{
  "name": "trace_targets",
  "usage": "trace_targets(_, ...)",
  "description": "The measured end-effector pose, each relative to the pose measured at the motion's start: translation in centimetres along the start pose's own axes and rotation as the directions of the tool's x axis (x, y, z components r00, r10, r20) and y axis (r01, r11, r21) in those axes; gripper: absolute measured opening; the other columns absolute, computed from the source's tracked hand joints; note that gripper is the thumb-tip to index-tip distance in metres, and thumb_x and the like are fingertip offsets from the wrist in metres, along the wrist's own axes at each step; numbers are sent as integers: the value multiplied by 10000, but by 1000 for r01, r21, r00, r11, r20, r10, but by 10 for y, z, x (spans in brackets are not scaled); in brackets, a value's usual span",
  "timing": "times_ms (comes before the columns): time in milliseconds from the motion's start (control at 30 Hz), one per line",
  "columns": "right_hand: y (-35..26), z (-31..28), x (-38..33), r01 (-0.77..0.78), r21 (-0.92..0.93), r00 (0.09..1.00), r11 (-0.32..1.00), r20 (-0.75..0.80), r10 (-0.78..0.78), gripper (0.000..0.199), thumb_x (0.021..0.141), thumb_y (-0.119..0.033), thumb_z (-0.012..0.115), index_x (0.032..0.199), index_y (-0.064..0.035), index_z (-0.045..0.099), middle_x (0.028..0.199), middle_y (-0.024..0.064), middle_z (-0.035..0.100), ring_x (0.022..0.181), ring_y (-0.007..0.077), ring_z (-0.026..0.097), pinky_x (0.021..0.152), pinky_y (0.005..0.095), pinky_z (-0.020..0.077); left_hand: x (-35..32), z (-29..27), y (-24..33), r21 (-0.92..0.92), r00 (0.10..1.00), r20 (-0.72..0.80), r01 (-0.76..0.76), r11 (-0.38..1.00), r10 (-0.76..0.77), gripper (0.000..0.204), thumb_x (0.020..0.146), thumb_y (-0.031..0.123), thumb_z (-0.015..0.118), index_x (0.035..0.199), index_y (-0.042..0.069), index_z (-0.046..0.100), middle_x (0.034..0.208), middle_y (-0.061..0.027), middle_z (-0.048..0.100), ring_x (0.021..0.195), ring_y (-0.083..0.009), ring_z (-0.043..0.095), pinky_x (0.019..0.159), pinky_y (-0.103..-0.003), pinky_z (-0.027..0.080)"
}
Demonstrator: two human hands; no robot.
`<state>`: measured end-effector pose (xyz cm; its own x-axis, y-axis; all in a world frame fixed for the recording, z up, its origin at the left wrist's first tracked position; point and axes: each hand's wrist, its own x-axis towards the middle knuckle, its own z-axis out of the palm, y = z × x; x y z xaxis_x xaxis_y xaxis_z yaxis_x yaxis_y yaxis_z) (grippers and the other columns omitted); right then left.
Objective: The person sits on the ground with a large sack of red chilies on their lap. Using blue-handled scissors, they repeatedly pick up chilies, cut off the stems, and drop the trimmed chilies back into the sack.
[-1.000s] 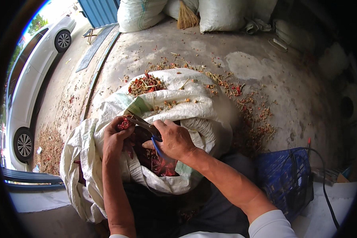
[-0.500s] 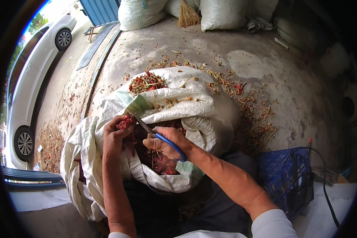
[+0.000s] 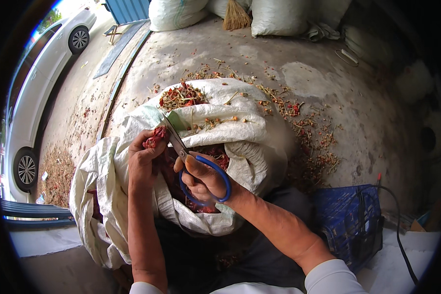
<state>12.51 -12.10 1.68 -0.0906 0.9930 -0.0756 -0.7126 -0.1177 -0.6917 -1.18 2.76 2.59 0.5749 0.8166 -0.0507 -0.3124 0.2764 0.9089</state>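
My left hand (image 3: 144,159) pinches a dried red chili (image 3: 154,137) over the mouth of a white woven sack (image 3: 240,142) full of red chilies. My right hand (image 3: 201,179) grips blue-handled scissors (image 3: 193,164), thumb and fingers through the loops. The metal blades point up and left and meet the chili at my left fingertips. A small heap of cut chili pieces (image 3: 181,95) lies on the folded top of the sack.
Stems and chili bits (image 3: 308,132) litter the concrete floor to the right. A blue plastic crate (image 3: 350,223) with a black cable sits by my right arm. White sacks (image 3: 274,14) and a broom stand at the back; a white car (image 3: 32,98) is parked left.
The scissors have swung from lying flat across the sack to pointing up-left at the chili. My right hand turned so the blue loops now face me. My left hand stays put.
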Motion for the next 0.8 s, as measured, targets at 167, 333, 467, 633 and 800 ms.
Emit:
trace_targets(167, 5, 8, 7, 65, 48, 997, 997, -53, -63, 562, 930, -603, 598, 1023, -54, 529, 643, -50, 417, 463, -5, 366, 387, 171, 293, 6, -2, -6, 7, 1000, -20, -1, 1000, 1, 199, 820, -34, 698, 994, 57, 667, 851, -45, 676, 654, -131, 639, 559, -264, 535)
trace_targets(333, -68, -33, 24, 590, 320, 797, 741, -376, -472, 424, 993, -546, 524, 1000, -122, 529, 553, -70, 333, 400, 31, 266, 364, 189, 247, -14, -9, -10, 101, 991, -74, 115, 988, -108, 123, 822, -31, 693, 918, 44, 684, 821, -48, 679, 650, -131, 640, 531, -271, 539)
trace_targets(467, -78, -34, 1, 531, -244, 740, 812, -334, -584, 535, 929, -622, 577, 1010, -93, 571, 608, -54, 463, 478, 54, 428, 433, 206, 375, -19, -29, -4, 136, 992, -85, 104, 985, -93, 170, 832, -35, 676, 989, 31, 674, 854, -61, 684, 672, -169, 672, 554, -311, 588)
trace_targets(633, -27, -33, 11, 125, -929, 820, 349, -101, -563, 708, 822, -683, 674, 1085, -30, 590, 681, 61, 607, 626, 225, 644, 608, 371, 525, -7, -12, -10, 103, 991, 49, 123, 987, -128, 317, 866, 65, 702, 1168, 58, 604, 886, -56, 646, 629, -152, 624, 588, -281, 557)
trace_targets(800, -25, -38, 8, 107, -976, 865, 187, -1, -501, 730, 774, -696, 700, 1032, -21, 598, 777, 134, 611, 741, 311, 657, 690, 415, 528, -10, 1, -6, 23, 979, 129, 157, 987, -158, 271, 894, 115, 695, 1142, 49, 609, 873, -54, 632, 635, -138, 583, 576, -250, 503)
